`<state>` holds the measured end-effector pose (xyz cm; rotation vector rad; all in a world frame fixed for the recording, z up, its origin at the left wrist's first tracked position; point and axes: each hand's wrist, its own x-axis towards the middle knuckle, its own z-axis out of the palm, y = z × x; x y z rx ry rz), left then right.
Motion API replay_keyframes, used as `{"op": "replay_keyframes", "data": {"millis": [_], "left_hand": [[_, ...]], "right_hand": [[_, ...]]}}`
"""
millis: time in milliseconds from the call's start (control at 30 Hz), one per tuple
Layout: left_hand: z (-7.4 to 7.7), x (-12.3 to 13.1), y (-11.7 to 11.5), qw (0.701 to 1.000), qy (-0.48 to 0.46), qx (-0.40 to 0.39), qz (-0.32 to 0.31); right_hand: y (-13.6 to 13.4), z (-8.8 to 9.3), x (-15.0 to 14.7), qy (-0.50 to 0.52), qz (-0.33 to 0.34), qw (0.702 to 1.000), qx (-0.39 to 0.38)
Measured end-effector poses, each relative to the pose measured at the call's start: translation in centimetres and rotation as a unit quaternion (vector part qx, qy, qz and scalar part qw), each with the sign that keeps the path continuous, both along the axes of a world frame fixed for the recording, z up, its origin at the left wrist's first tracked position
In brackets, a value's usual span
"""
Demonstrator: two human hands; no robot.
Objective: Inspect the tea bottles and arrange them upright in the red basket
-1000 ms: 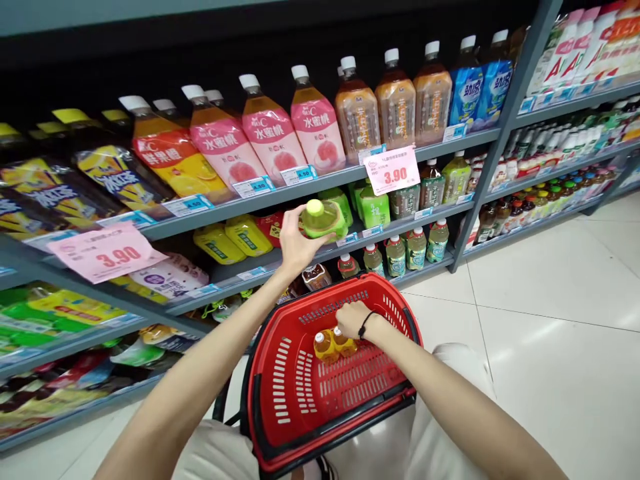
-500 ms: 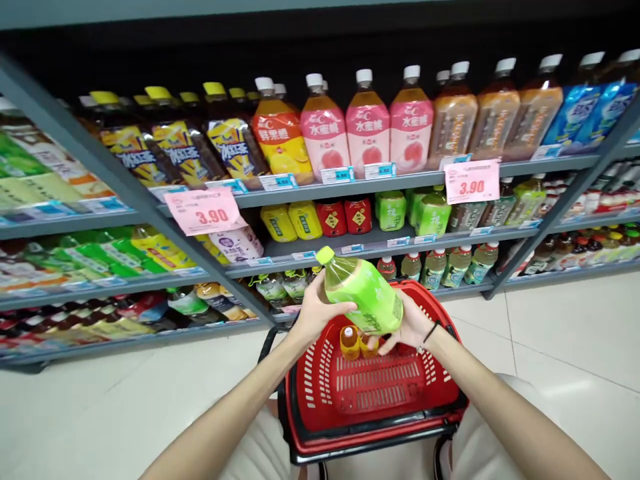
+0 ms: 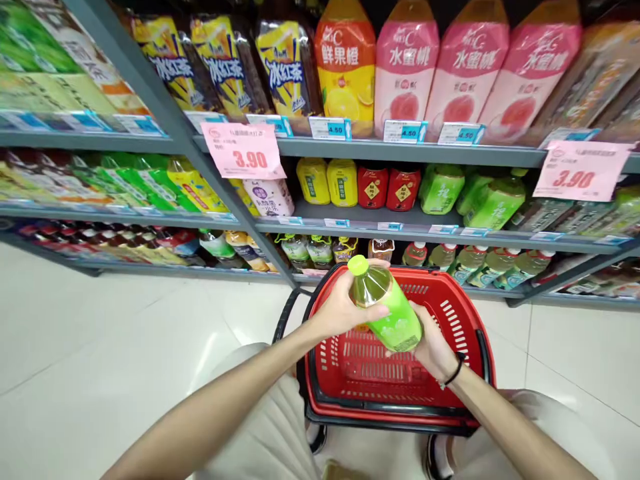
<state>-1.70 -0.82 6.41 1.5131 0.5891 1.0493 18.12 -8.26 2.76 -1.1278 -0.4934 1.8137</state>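
Observation:
Both hands hold a large green-labelled drink bottle [image 3: 397,310] over a red shopping basket [image 3: 327,393]. The bottle is tilted, its lime-green cap up to the left and its base down to the right. My left hand [image 3: 343,307] is wrapped around it near the shoulder, thumb across the label. With its fingers partly hidden behind the bottle, my right hand [image 3: 433,343] grips the lower end; a black band circles that wrist. Inside the basket, a bit of something yellow-orange shows behind the bottle, mostly covered.
Shelves of drinks stand in front: iced tea bottles [image 3: 285,67], an orange juice bottle [image 3: 347,73] and pink peach bottles [image 3: 406,77] on top. More green bottles [image 3: 495,200] lie on the middle shelf. Pink price signs [image 3: 243,151] hang from the shelf edge. My knees flank the basket.
The view has shifted closer and lower on the shelves. Both hands still hold the green bottle, now turned more steeply, and it covers most of the small yellow bottles in the basket.

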Motion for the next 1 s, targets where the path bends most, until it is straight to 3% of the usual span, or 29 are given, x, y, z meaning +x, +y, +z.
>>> {"op": "replay_keyframes", "data": {"millis": [200, 400, 567, 700, 833, 1000], "left_hand": [[0.2, -0.1, 0.0, 0.997, -0.017, 0.069, 0.01], [-0.6, 0.2, 0.7, 0.993, -0.059, 0.091, 0.044], [-0.6, 0.6, 0.3, 0.993, -0.088, 0.083, 0.002], [0.1, 0.1, 0.0, 0.993, -0.056, 0.106, -0.018], [0.0, -0.4, 0.0, 0.992, -0.02, 0.119, 0.048], [-1.0, 0.4, -0.2, 0.985, 0.025, 0.09, 0.144]], "right_hand": [[-0.6, -0.6, 0.5, -0.018, 0.03, 0.991, 0.13], [-0.3, -0.1, 1.4, -0.012, 0.061, 0.983, 0.173], [-0.1, -1.0, 1.5, 0.028, 0.086, 0.986, 0.142], [-0.2, -1.2, 0.9, 0.07, 0.133, 0.985, 0.084], [0.0, -0.9, 0.4, 0.08, 0.15, 0.985, 0.025], [0.5, -0.6, -0.1, 0.036, 0.084, 0.996, -0.001]]}}
